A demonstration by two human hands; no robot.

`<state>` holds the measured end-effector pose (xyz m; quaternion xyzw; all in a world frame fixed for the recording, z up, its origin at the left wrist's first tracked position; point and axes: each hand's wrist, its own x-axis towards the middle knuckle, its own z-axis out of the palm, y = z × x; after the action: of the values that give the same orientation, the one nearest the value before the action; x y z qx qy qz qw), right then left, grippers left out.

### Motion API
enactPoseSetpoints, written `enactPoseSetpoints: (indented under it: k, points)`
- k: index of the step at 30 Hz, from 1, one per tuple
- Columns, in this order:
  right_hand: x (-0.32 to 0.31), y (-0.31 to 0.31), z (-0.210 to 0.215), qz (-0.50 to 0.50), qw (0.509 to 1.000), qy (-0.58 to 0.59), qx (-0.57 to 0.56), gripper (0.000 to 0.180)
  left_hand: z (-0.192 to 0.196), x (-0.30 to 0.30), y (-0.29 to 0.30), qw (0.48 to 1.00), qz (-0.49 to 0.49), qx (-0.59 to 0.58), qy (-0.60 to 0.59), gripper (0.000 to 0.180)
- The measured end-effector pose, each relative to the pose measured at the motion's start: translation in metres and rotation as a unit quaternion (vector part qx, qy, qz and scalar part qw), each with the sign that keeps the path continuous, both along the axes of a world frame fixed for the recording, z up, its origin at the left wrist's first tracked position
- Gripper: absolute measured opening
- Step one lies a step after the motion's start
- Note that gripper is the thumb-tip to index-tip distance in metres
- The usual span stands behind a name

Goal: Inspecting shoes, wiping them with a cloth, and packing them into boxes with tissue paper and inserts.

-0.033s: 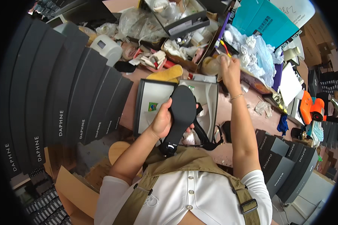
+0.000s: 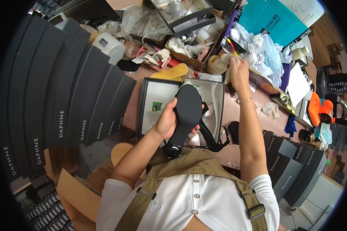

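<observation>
My left hand [image 2: 167,120] is wrapped round a black high-heeled sandal [image 2: 188,104], its flat sole turned up and its glossy heel toward my body. Below the sandal, an open shoebox [image 2: 144,120] with a pale lining holds white paper and a pink crumpled wrap [image 2: 195,139]. Black straps [image 2: 212,141] hang over the box's near edge. My right hand [image 2: 238,73] reaches to the far right of the box with its fingers closed on something pale I cannot make out. Just left of those fingers stands a yellowish translucent jar [image 2: 216,64].
Tall stacks of dark shoeboxes [image 2: 79,88] line the left, and more shoeboxes [image 2: 285,165] stand at the right. Behind lie a yellow cloth [image 2: 171,74], a tray of small pale pieces [image 2: 155,57] and a carton of crumpled plastic [image 2: 264,57]. A blue cloth [image 2: 291,127] lies to the right.
My right hand has shifted slightly beside the jar, its fingers still closed. The sandal in my left hand has tipped a little and stays over the box.
</observation>
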<state>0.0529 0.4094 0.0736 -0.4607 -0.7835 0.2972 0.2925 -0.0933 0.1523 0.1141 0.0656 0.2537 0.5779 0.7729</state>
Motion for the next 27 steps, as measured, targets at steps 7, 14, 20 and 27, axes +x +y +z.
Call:
enactPoseSetpoints:
  k: [7, 14, 20, 27]
  points:
    - [0.052, -0.157, 0.064, 0.136, 0.985, 0.075, -0.07, 0.019, -0.004, 0.01, -0.012, 1.0, -0.027, -0.012, -0.009, 0.072]
    - [0.059, -0.202, 0.1, 0.187, 0.978, 0.088, 0.035, 0.027, 0.0, 0.026, -0.024, 0.998, -0.056, -0.007, -0.037, 0.068]
    - [0.068, -0.221, 0.085, 0.272, 0.954, -0.07, 0.107, 0.015, 0.014, 0.049, -0.042, 0.997, -0.052, -0.024, 0.055, 0.056]
    - [0.074, -0.23, 0.075, 0.243, 0.966, -0.056, 0.07, 0.009, 0.013, 0.056, -0.061, 0.954, -0.091, 0.116, 0.262, 0.05]
